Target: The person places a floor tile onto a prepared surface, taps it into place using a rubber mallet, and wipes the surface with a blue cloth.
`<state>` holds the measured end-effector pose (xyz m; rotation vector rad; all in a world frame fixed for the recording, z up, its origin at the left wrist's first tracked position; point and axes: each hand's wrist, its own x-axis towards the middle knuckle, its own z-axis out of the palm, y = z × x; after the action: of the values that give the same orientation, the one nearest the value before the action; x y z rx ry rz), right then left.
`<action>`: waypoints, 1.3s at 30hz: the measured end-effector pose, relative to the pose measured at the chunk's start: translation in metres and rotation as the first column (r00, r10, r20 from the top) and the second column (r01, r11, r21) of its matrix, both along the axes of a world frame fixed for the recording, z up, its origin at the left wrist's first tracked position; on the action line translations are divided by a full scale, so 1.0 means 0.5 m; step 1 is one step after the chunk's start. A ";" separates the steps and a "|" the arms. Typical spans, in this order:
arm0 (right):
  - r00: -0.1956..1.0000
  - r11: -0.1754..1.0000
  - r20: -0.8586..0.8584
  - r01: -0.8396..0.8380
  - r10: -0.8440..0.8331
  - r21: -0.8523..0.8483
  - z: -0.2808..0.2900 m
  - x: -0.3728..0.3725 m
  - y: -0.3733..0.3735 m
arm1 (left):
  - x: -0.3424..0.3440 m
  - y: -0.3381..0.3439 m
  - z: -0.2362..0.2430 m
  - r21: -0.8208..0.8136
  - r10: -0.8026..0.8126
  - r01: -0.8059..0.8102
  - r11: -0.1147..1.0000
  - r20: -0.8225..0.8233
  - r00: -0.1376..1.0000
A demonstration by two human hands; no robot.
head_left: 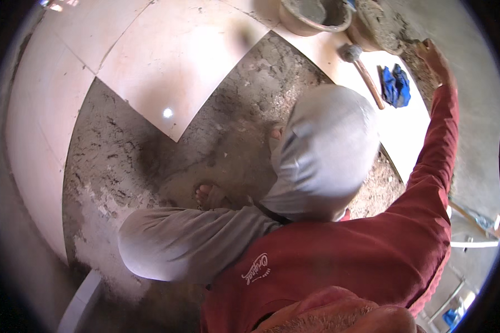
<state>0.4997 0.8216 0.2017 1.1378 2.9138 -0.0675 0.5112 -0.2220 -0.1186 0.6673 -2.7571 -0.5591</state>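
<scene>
We see the right hand (pixel 436 62) stretched far out to the right, its grip just beside the rim of a mortar-smeared bucket (pixel 361 34); we cannot tell whether its bent fingers hold anything. The left grip is out of our sight. Next to that bucket stands another bucket (pixel 308 26). Nearer us, a mallet (pixel 368 77) and a crumpled blue cloth (pixel 395 87) lie side by side on pale tiles (pixel 194 61), which border the rough grey floor (pixel 233 130) around our feet.

Left of the right hand (pixel 432 60), tilted bucket (pixel 363 32), mallet (pixel 366 79) and blue cloth (pixel 395 87) obstruct; farther pale tiles (pixel 178 66) lie open.
</scene>
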 end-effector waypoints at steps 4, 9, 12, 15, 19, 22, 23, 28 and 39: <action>0.971 0.991 0.214 -0.120 0.106 0.054 -0.145 -0.078 0.218 | -0.145 -0.032 0.127 0.120 -0.101 0.121 0.985 -0.159 0.982; 0.974 0.914 0.223 -0.132 0.047 0.383 -0.218 -0.090 0.152 | -0.429 0.045 0.348 0.174 -0.332 0.353 0.919 -0.139 0.933; 0.943 0.691 0.224 -0.334 0.247 0.641 -0.216 -0.043 -0.006 | -0.607 0.168 0.455 0.163 -0.627 0.619 0.768 -0.003 0.779; 0.993 0.995 0.069 -0.098 0.098 -0.006 -0.308 0.029 -0.124 | -0.733 0.301 0.474 -0.129 -0.657 0.762 0.634 0.429 0.619; 0.943 0.950 0.266 -0.254 0.202 0.180 -0.490 0.107 -0.119 | -0.778 0.429 0.369 0.111 -0.814 0.901 0.418 0.487 0.318; 0.995 0.999 0.103 0.005 -0.009 0.038 -0.570 0.154 -0.093 | -0.796 0.470 0.329 0.218 -0.699 0.845 0.489 0.677 0.230; 0.995 0.997 0.085 -0.048 0.042 0.068 -0.581 0.160 -0.088 | -0.802 0.481 0.326 0.209 -0.717 0.870 0.446 0.665 0.207; 0.999 0.994 0.023 -0.030 0.028 0.109 -0.583 0.162 -0.123 | -0.799 0.595 0.285 0.223 -0.833 0.928 0.299 0.535 0.140; 0.922 0.454 0.000 0.191 -0.388 -0.870 -0.416 0.080 -0.508 | -0.782 0.916 0.073 -0.048 -0.563 0.746 0.664 0.625 0.541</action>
<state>0.5395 0.5677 -0.0065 1.3744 2.1320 -1.5342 0.1201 0.2358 -0.0822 -0.4508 -3.5287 0.0075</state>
